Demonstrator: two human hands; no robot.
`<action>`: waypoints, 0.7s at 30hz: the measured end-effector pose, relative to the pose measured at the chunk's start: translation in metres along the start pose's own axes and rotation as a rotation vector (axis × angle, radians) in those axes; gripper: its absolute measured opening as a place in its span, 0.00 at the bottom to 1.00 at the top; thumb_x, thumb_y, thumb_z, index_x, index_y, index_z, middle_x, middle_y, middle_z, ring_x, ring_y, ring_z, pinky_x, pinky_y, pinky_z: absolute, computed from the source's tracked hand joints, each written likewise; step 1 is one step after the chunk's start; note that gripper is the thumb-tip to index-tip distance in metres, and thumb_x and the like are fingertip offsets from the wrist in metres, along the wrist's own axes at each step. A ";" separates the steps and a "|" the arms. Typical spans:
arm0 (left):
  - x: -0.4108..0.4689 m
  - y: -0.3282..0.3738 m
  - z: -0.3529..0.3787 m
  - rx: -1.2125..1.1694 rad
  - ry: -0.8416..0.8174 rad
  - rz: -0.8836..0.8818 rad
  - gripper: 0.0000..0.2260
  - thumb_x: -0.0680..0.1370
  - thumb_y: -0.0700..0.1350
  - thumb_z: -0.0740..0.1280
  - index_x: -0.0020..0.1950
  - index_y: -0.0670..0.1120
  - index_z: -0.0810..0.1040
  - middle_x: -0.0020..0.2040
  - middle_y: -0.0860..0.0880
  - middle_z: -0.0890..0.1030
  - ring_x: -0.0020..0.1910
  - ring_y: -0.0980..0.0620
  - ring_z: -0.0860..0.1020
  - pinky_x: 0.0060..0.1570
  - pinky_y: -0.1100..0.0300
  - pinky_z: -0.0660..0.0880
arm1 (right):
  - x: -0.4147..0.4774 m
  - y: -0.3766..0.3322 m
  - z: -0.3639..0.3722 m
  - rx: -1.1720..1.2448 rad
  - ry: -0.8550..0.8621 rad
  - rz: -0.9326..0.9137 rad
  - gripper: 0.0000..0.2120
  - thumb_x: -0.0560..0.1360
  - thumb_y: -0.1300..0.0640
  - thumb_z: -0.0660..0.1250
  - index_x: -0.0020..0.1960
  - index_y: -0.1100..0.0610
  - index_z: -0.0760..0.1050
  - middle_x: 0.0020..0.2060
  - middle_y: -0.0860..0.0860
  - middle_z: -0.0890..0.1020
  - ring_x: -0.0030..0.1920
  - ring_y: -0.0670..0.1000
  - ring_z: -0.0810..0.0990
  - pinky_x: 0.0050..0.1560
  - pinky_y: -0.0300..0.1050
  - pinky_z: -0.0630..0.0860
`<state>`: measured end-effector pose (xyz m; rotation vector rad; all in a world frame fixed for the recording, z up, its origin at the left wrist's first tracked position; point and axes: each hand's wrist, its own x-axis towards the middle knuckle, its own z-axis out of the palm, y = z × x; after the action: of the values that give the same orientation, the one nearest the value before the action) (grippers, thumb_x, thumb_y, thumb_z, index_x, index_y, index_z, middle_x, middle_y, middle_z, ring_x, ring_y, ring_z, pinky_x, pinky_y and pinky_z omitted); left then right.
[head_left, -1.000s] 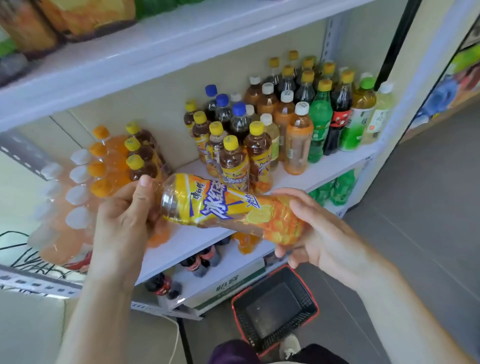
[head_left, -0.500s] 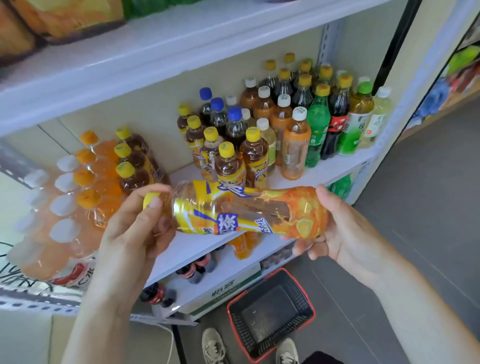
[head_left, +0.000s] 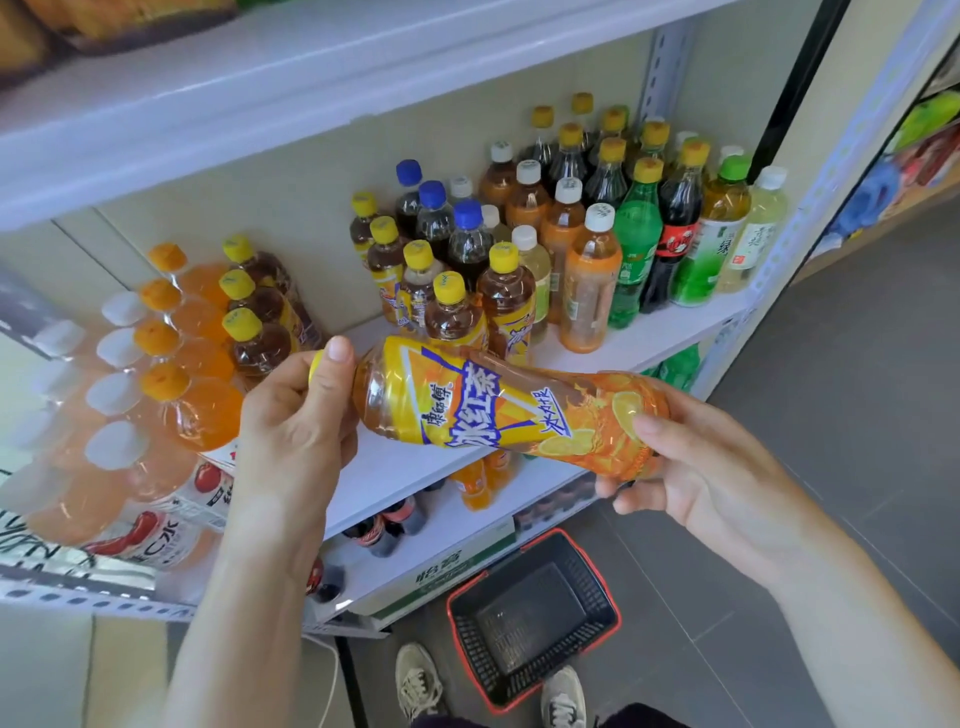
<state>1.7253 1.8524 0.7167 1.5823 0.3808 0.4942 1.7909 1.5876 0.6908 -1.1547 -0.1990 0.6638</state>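
Note:
I hold an iced tea bottle with a yellow and orange label sideways in front of the shelf, its yellow cap to the left. My left hand grips the cap end, thumb up over the neck, and hides most of the cap. My right hand holds the bottle's base from below and behind, fingers curled round it.
A white shelf carries rows of drink bottles: tea bottles with yellow caps in the middle, orange drinks on the left, green and dark sodas on the right. A red-rimmed black basket stands on the floor by my shoes.
The bottle has turned about its long axis between my hands, so the label's large blue characters now face me. Both hands keep their hold at the two ends.

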 end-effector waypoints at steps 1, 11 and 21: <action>-0.001 0.000 0.001 0.000 0.014 -0.005 0.16 0.75 0.62 0.64 0.30 0.56 0.76 0.23 0.59 0.63 0.23 0.59 0.60 0.24 0.66 0.59 | 0.000 0.000 0.000 -0.008 -0.005 0.003 0.21 0.68 0.53 0.71 0.59 0.59 0.77 0.42 0.59 0.81 0.35 0.57 0.80 0.32 0.43 0.80; -0.011 -0.004 0.003 0.032 0.067 -0.016 0.13 0.82 0.51 0.62 0.38 0.54 0.76 0.26 0.57 0.65 0.25 0.58 0.63 0.23 0.68 0.62 | 0.004 -0.004 0.003 -0.056 0.009 0.027 0.27 0.65 0.40 0.76 0.55 0.57 0.81 0.38 0.62 0.81 0.32 0.57 0.81 0.29 0.42 0.79; -0.013 0.003 0.000 0.121 -0.071 0.081 0.13 0.78 0.54 0.62 0.50 0.45 0.75 0.30 0.57 0.68 0.28 0.59 0.65 0.27 0.69 0.64 | 0.011 0.006 0.002 -0.105 0.182 0.237 0.30 0.67 0.31 0.60 0.44 0.56 0.83 0.41 0.67 0.84 0.22 0.54 0.76 0.19 0.40 0.72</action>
<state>1.7145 1.8456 0.7189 1.7328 0.2981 0.4831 1.7965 1.5972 0.6839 -1.3453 0.0599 0.7581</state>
